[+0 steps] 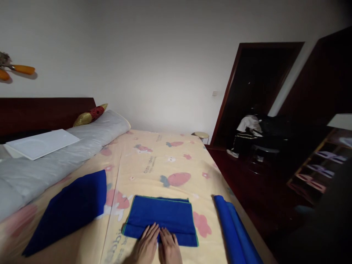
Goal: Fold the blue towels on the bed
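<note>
Pale walls [165, 73] stand beyond the carrot-print bedsheet [154, 170]. I see blue rolls [228, 225] along its right edge, a dark-blue cloth [75, 209] near grey bedding [107, 130]. Between them, left hand [147, 242] and right hand [169, 245] lie flat, fingers slightly apart, on the folded cloth [162, 209].

Patt.-sheeted bed [159, 157] w/ blue cloths [162, 209], rolled blue fabric [233, 229], grey bedding [90, 139]

Green-edged blue cloth [162, 209], folded flat
</note>
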The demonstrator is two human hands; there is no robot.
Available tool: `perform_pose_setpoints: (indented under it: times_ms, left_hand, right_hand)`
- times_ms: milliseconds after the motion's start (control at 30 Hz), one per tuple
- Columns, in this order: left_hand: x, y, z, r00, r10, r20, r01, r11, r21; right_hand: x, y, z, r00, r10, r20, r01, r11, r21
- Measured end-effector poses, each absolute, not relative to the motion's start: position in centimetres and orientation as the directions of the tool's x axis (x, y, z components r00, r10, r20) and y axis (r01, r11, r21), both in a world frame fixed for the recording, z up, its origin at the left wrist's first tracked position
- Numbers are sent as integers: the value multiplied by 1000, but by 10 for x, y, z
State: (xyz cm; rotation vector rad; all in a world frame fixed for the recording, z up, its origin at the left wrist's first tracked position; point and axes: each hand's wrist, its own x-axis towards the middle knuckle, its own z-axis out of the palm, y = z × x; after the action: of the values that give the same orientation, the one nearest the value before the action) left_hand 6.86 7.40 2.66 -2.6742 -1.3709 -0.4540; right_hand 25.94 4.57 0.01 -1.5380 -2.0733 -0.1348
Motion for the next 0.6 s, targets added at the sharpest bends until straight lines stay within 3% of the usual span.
perform_pose_setpoints:
  times_ms: [67,167,233,300,400,433,500,600]
  left_hand:
    - [43,76,17,490,810,322,851,-525,24]
    - [2,82,18,104,939,327,993,-117,21]
    - [-4,83,25,-61,923,379,998,54,30]
    - [16,80,31,54,904,424,998,-67,17]
    - [67,77,32,488,789,374,855,-518,-23]
    - [79,78,31,564,753,339,803,-596,-12]
    - [83,86,28,547,792,273,816,-577,40]
    - [41,102,24,235,943,235,962,-260,84]
  right_hand:
    - [286,44,-8,-202,845,496,925,330,-186]
    - [343,39,-6,-86,879,469,973,176,-151]
    - [359,36,3,0,894,449,984,81,-161]
    - [342,37,12,-12,907,422,979,96,-178]
    - [289,47,22,-167,919,356,940,258,-225]
    - [277,52,23,-211,920,330,924,298,-241]
    - [276,58,22,-212,934,287,924,287,-252]
    - [327,57,16,-61,956,289,971,124,-204]
